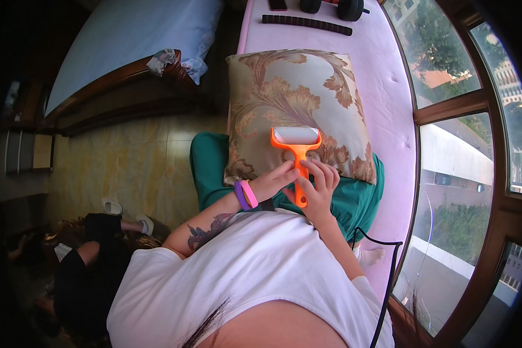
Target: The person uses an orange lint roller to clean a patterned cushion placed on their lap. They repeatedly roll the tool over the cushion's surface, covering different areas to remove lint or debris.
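An orange-handled lint roller (pixel 296 136) with a white roll lies over the near part of a patterned cushion (pixel 272 87), its roll pointing away from me. The cushion is beige with brown leaf shapes and rests across my lap. My left hand (pixel 276 178), below purple and pink wristbands (pixel 246 195), pinches the handle from the left side. From the right, my right hand (pixel 320 187) has its thumb and fingers around the same handle. The holed end of the handle shows below the fingers. Whether the roll presses on the cloth I cannot tell.
I sit on a pink padded ledge (pixel 388 116) beside wood-framed windows (pixel 446 58). A dark bar (pixel 307 25) and a dumbbell (pixel 349 8) lie at its far end. A bed (pixel 139 35) stands far left. Another person (pixel 93 278) sits lower left. A black cable (pixel 395 264) hangs at right.
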A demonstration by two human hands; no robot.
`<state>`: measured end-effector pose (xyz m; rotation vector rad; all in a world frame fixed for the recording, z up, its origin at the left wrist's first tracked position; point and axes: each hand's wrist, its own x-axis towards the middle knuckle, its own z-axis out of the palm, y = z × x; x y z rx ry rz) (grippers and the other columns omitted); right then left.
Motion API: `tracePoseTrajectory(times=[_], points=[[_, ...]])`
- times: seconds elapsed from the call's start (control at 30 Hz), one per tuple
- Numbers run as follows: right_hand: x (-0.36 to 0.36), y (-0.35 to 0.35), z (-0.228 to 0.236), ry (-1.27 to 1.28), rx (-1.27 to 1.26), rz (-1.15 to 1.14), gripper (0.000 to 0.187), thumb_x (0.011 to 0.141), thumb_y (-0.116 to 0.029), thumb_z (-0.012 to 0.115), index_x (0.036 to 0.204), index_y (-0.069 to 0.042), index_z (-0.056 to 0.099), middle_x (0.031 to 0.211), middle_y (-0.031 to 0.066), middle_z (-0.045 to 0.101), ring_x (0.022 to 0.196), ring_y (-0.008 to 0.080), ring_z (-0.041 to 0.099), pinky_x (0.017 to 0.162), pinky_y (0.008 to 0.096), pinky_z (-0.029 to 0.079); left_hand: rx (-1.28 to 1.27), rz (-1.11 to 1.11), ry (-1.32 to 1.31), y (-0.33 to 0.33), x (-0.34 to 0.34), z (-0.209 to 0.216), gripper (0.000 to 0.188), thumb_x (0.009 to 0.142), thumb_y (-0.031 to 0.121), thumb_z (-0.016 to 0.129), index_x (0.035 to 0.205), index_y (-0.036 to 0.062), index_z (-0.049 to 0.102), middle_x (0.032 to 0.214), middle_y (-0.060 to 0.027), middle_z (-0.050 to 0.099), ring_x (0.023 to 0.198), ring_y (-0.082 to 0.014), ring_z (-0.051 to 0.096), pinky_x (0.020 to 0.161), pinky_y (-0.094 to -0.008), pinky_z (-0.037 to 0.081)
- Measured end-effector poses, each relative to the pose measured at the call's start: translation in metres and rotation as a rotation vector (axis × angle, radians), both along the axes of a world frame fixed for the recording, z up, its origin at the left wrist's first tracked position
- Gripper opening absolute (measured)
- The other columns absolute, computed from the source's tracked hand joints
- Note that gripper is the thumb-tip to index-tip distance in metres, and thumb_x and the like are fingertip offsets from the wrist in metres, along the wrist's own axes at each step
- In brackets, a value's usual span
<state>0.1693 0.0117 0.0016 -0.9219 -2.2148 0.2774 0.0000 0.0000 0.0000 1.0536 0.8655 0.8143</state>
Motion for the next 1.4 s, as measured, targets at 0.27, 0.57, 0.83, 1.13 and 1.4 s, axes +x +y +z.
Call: tracePoseTrajectory(times=[0.27, 0.57, 0.83, 1.13, 1.4], points=[[-0.003, 0.009, 0.023, 0.095, -0.068, 0.012, 0.028, 0.062, 0.001, 0.067, 0.089, -0.008, 0.061, 0.116, 0.0114, 0.056, 0.111, 0.0335, 0.052, 0.087, 0.0371, 0.047, 0.628, 0.211, 0.922, 0.003, -0.038, -0.01, 0.038, 0.088, 0.03, 0.051, 0.113, 0.0025, 0.051, 0.117, -0.0152, 0.048, 0.11, -0.0316, 0.045, 0.094, -0.0389, 0.036], [0.002, 0.018, 0.018, 0.158, -0.143, -0.06, 0.034, 0.064, 0.009, 0.063, 0.095, -0.004, 0.06, 0.119, 0.015, 0.054, 0.113, 0.0329, 0.051, 0.09, 0.0373, 0.045, 0.622, 0.098, 1.347, -0.009, -0.048, -0.028, 0.073, 0.073, 0.026, 0.068, 0.136, 0.0191, 0.033, 0.142, -0.0188, 0.022, 0.129, -0.036, 0.027, 0.102, -0.0417, 0.031], [-0.017, 0.076, 0.018, 0.146, -0.147, -0.064, 0.033, 0.068, 0.006, 0.061, 0.1, -0.006, 0.06, 0.122, 0.0119, 0.053, 0.111, 0.0306, 0.052, 0.087, 0.0358, 0.046, 0.618, 0.094, 1.337, -0.005, -0.051, -0.03, 0.069, 0.072, 0.023, 0.068, 0.134, 0.0196, 0.036, 0.14, -0.0187, 0.026, 0.127, -0.0364, 0.031, 0.099, -0.0421, 0.036], [-0.058, 0.197, 0.005, 0.246, -0.135, -0.023, 0.03, 0.075, -0.001, 0.06, 0.104, -0.007, 0.059, 0.121, 0.011, 0.055, 0.105, 0.0299, 0.055, 0.086, 0.0348, 0.044, 0.656, 0.105, 1.313, -0.004, -0.054, -0.029, 0.066, 0.073, 0.022, 0.068, 0.132, 0.019, 0.039, 0.139, -0.0185, 0.028, 0.125, -0.0361, 0.034, 0.098, -0.0419, 0.037], [-0.047, 0.164, 0.01, 0.183, -0.051, -0.024, 0.037, 0.068, 0.003, 0.062, 0.104, -0.008, 0.059, 0.115, 0.0119, 0.057, 0.101, 0.0301, 0.057, 0.083, 0.0346, 0.047, 0.581, 0.156, 1.268, -0.002, -0.053, -0.026, 0.064, 0.074, 0.021, 0.067, 0.131, 0.0185, 0.04, 0.136, -0.0181, 0.032, 0.124, -0.035, 0.034, 0.098, -0.0413, 0.036]])
